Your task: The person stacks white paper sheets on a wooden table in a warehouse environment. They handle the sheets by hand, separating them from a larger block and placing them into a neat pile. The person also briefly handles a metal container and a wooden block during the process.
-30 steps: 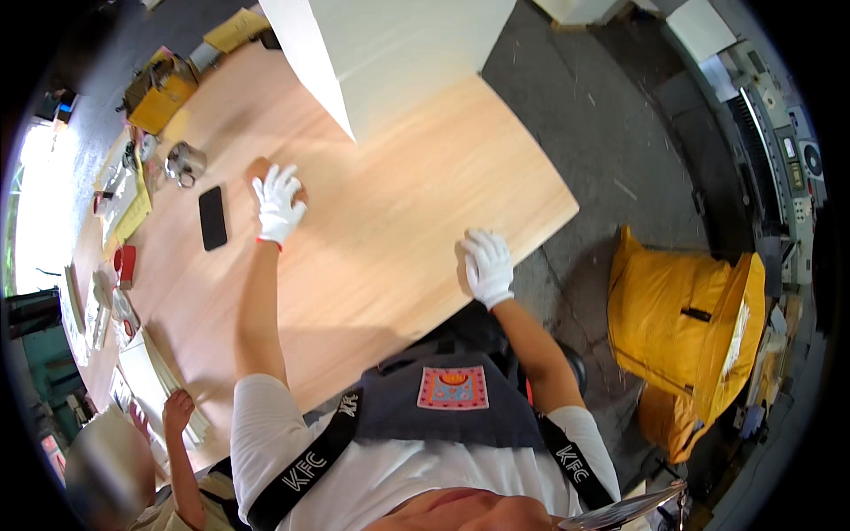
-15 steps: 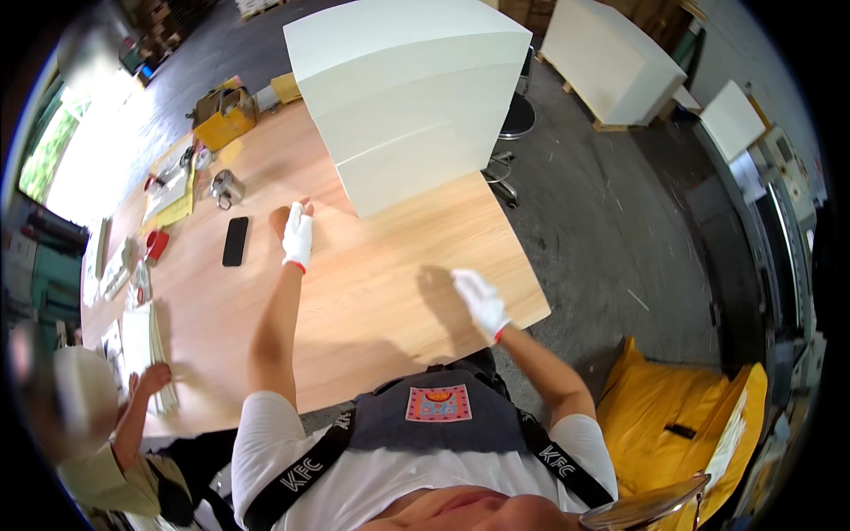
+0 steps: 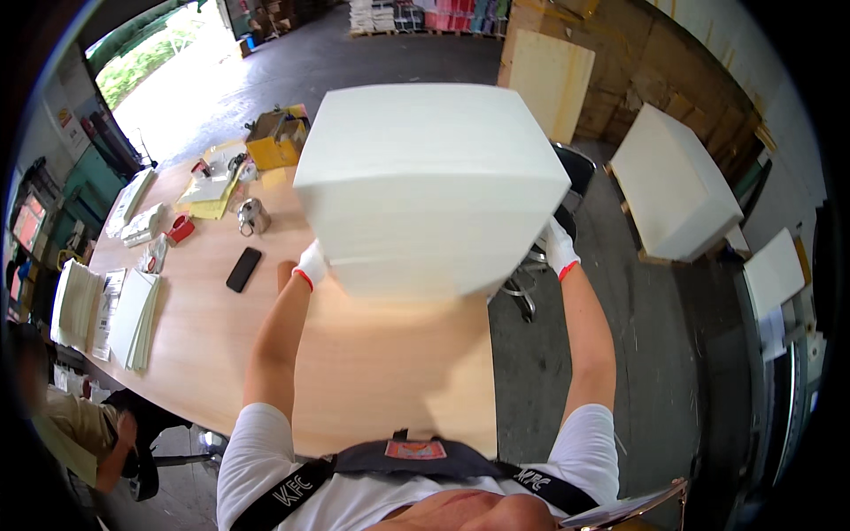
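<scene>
Big white paper stack (image 3: 431, 181) sits on the far part of the wooden table (image 3: 372, 363), overhanging toward its right edge, between both gloved hands. Left hand (image 3: 312, 265) in white glove with red cuff presses against the stack's lower left corner; right hand (image 3: 559, 249), same glove, sits against the lower right side near the base. Fingers of both hands are mostly hidden behind the stack, so can't tell whether they're spread or curled, only that each hand is in contact with a side. Stack looks like a tall block of plain white sheets, flat clean top, faint layer lines on the front face, corners square, slightly blurred. On the table left of it: black phone (image 3: 243, 269), small metal cup (image 3: 252, 216), yellow box (image 3: 275, 142), piles of white sheets (image 3: 133, 317) near the left edge. Another person (image 3: 75, 425) sits at lower left. More white stacks (image 3: 673, 186) stand on the floor at right.
</scene>
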The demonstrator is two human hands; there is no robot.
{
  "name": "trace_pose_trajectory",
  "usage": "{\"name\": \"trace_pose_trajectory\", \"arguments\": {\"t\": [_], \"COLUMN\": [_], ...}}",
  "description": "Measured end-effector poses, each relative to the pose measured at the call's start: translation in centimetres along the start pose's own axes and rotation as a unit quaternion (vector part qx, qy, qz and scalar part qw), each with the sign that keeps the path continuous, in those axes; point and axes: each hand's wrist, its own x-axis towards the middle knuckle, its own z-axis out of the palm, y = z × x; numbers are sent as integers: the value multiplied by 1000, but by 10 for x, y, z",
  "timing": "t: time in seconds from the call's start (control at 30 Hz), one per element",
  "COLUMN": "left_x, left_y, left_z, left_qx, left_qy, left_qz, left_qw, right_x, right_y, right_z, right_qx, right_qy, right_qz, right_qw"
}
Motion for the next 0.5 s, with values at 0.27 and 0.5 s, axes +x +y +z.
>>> {"name": "trace_pose_trajectory", "arguments": {"t": [0.27, 0.5], "left_x": [47, 16], "left_y": [-17, -45], "left_z": [6, -11], "left_qx": [71, 89], "left_qy": [58, 110], "left_qz": [1, -3], "left_qw": [996, 990], "right_x": [164, 174], "right_y": [83, 126], "right_z": [-16, -26], "right_qx": [155, 201], "right_qy": [27, 93], "right_qz": [47, 71], "right_qw": [986, 973]}}
